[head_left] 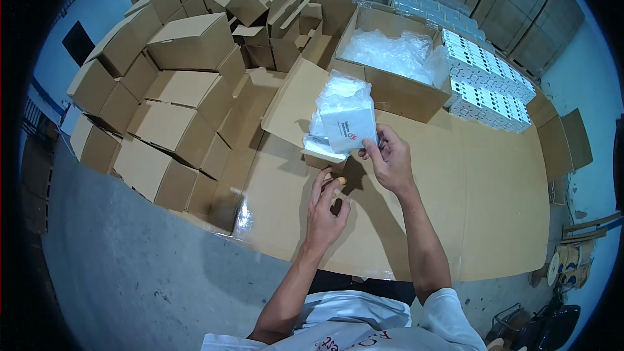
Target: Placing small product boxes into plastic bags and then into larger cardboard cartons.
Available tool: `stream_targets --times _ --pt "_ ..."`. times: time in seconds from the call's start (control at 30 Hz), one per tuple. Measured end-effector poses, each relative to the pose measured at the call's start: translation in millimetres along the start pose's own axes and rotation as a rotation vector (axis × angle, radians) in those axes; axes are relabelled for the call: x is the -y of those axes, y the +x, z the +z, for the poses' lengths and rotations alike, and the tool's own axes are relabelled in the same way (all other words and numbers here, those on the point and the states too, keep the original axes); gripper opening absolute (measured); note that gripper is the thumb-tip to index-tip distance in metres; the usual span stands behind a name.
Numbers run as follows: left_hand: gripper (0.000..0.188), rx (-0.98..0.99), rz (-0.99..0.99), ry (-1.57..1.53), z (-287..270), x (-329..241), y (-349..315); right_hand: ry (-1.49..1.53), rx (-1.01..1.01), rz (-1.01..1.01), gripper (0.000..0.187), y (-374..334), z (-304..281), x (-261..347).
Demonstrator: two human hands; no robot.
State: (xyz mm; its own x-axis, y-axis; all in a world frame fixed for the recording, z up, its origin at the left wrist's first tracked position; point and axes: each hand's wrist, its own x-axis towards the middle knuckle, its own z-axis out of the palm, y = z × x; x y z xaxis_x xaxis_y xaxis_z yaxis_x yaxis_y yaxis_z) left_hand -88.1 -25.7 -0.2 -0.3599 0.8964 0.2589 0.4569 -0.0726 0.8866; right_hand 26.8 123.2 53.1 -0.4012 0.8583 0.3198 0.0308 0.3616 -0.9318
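Note:
My right hand point(389, 159) is closed on the lower right corner of a flat white square booklet point(348, 123) with dark print and a small red mark. It is tilted over a small open cardboard box point(323, 159), whose lid point(300, 101) stands folded back on the far left. Clear bubble wrap point(344, 88) shows behind the booklet, and the box's contents are partly hidden. Just in front of the box is my left hand point(327, 211), fingers curved and apart with nothing between them. One of its fingers wears a tan covering.
Stacked cardboard boxes point(175, 123) line the table's left side. A large carton point(400, 94) full of bubble wrap point(390, 52) stands behind. Right of it are stacks of white boxes with dark dots point(491, 104). Brown cardboard point(494, 208) covers the tabletop.

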Motion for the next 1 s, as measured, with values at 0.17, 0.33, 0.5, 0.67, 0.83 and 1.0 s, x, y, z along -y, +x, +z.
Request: stream_targets --times 0.17,0.33,0.5,0.67,0.83,1.0 --pt "0.042 -0.001 -0.013 -0.008 0.7 3.3 -1.0 -0.028 0.004 0.024 0.017 2.5 2.0 -3.2" --pt "0.042 0.02 -0.034 -0.004 0.1 0.6 -0.4 -0.403 -0.013 -0.234 0.023 2.1 2.7 -4.5" --pt "0.043 -0.008 0.015 0.031 3.2 4.0 2.6 -0.477 0.107 -0.282 0.031 2.2 11.1 8.7" --pt "0.042 -0.015 -0.014 0.016 9.8 10.8 2.3 -0.663 0.258 -0.217 0.03 11.1 6.9 22.6" --pt "0.041 -0.01 -0.015 0.017 9.8 12.8 2.4 -0.8 0.387 -0.221 0.029 22.7 1.7 38.3" --pt "0.041 -0.025 -0.025 0.022 5.8 10.3 1.3 -0.919 0.473 -0.182 0.027 23.2 21.4 36.6"
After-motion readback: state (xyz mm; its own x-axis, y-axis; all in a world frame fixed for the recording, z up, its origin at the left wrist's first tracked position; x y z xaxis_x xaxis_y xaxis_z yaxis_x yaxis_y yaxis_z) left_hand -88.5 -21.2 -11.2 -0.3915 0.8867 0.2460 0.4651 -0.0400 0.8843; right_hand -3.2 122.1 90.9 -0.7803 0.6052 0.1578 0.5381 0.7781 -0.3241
